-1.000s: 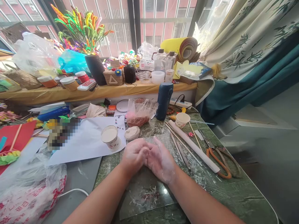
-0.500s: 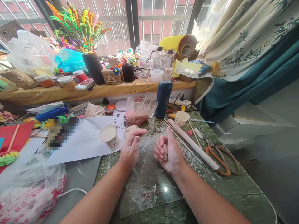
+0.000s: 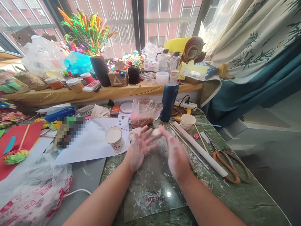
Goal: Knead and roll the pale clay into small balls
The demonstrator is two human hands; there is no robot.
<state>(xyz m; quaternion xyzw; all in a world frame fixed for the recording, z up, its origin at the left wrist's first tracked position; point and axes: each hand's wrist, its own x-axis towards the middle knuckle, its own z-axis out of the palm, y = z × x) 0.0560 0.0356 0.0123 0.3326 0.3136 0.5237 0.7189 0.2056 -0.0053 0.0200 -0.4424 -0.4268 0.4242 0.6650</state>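
Observation:
My left hand (image 3: pixel 138 149), dusted white, has its fingers spread, palm turned inward, and grips nothing. Facing it, my right hand (image 3: pixel 177 153) is slightly blurred, with its fingers stretched forward and apart from the left. A small pale lump of clay (image 3: pixel 156 132) shows between the fingertips of both hands; whether it touches them or the surface I cannot tell. Behind my left hand sits a larger pale clay lump (image 3: pixel 134 134), partly hidden by the fingers. Below the hands lies a clear sheet (image 3: pixel 150 185) smeared with white residue.
Left of my hands, a paper cup of pale powder (image 3: pixel 113 136) stands on white paper (image 3: pixel 82 144). To the right are a rolling pin (image 3: pixel 199 149), thin sticks, scissors (image 3: pixel 227 164) and another paper cup (image 3: pixel 187 121). A blue bottle (image 3: pixel 168 102) stands behind.
The fingers of my right hand have uncurled from the clay lump, which now shows between the fingertips. My left hand's fingers have spread. The view has shifted slightly left.

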